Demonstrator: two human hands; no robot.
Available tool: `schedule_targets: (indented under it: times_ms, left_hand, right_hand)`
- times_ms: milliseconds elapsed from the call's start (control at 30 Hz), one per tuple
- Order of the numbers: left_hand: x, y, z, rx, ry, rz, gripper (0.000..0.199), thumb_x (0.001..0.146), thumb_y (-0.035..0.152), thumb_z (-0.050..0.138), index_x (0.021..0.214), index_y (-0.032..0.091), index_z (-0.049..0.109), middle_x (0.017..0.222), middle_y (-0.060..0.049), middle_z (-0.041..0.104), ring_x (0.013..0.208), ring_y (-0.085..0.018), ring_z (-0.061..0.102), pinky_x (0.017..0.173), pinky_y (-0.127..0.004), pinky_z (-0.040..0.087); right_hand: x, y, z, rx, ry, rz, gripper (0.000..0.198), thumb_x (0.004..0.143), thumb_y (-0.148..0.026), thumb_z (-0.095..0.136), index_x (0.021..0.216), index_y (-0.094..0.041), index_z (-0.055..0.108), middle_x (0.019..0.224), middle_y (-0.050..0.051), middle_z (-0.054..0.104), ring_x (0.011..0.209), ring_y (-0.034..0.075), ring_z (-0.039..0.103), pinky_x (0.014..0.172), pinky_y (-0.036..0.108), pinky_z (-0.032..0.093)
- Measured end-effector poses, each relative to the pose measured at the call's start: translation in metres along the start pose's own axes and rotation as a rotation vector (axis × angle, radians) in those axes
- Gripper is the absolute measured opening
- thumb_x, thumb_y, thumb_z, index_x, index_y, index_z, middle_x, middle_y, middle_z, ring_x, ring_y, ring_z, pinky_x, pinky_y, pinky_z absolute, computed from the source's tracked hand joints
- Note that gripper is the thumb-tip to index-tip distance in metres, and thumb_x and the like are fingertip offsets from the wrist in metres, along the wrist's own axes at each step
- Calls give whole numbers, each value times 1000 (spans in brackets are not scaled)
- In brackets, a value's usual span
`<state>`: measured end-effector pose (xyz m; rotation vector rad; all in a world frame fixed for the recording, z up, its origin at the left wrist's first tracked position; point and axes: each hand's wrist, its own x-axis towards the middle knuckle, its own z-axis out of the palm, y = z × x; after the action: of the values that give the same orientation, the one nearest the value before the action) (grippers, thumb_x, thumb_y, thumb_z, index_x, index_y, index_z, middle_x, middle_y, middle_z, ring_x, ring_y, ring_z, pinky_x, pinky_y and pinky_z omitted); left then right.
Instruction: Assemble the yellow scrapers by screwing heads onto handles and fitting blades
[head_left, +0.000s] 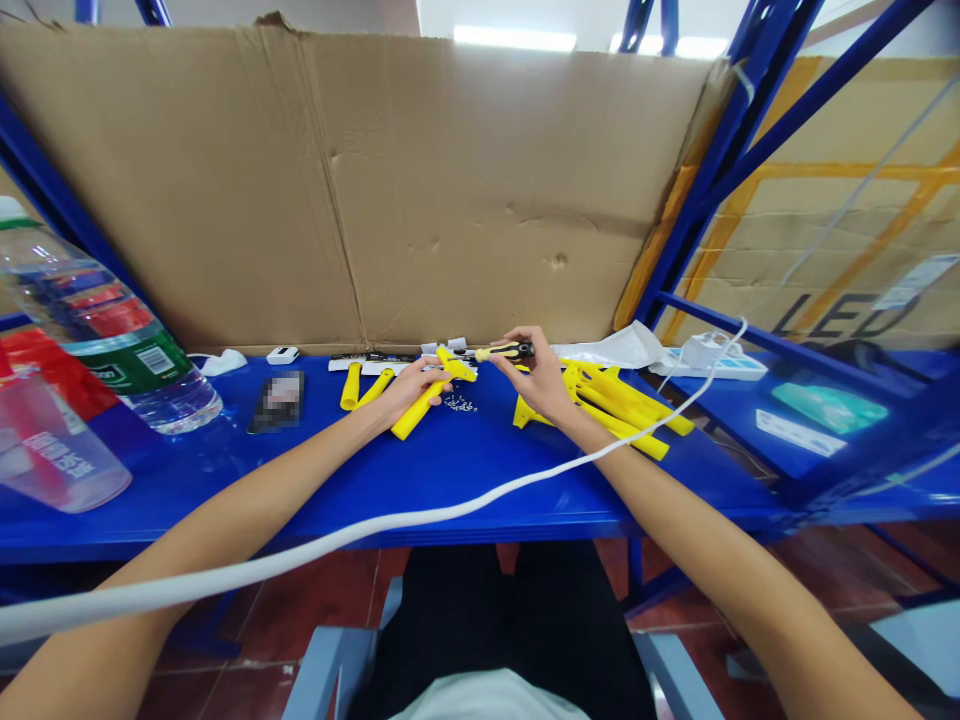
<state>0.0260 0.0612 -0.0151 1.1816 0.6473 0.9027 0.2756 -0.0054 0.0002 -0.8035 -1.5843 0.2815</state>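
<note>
My left hand [414,388] is closed around a yellow plastic handle [417,408], whose wider head points up and to the right. In my right hand [538,372] is a screwdriver [513,351] with a pale yellow and black grip, held level with its tip toward the handle's head. Whether the tip touches the head is too small to tell. Small screws [459,402] lie scattered on the blue table just below the handle's head. Several more yellow plastic parts [611,400] are piled beneath and beside my right hand. Two yellow tubes [351,386] lie left of my left hand.
A phone [276,402], a large water bottle [112,330] and a clear plastic cup [64,445] are on the left. A white cable [450,514] hangs across the front. At right stand a power strip [712,360] and a blue metal frame [694,190]. Cardboard [480,190] closes off the back.
</note>
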Motion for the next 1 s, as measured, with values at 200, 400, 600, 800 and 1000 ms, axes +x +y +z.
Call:
schedule_targets:
  times_ms: [200,400,600,800,1000]
  left_hand:
    - [-1,-2,1,7,-8,-1,47,76,17,92,108,22,57,100,-9,74,73,-16,70,47,-19,39]
    - [1,-2,-1,17,1,1,49,75,16,92,107,22,57,99,-8,73,73,-16,70,48,-19,41]
    - [0,-1,-1,15,-4,11,47,76,17,92,107,22,56,101,-8,74,73,-16,69,48,-19,41]
    - [-2,-1,2,16,-13,18,46,77,17,91,106,23,56,102,-8,73,73,-15,69,48,-19,40]
    - [0,-2,1,13,-2,18,48,76,17,92,106,23,56,101,-7,72,73,-15,69,48,-18,39]
  right_hand:
    - [-1,0,-3,43,17,14,53,96,-58,81,127,-31,48,122,10,77,113,26,78,92,43,68]
    - [-2,-4,-1,51,-30,4,51,97,-56,81,128,-30,51,124,11,82,115,27,80,93,45,69]
    - [0,4,0,19,-18,-1,56,93,-62,84,129,-31,54,115,8,84,105,28,84,89,46,71]
    - [0,4,-2,-7,19,-9,46,98,-58,80,126,-31,55,118,8,81,105,27,82,88,45,70]
    - [-2,-5,-3,10,1,-20,35,101,-53,77,119,-28,61,135,12,75,115,27,80,94,44,68]
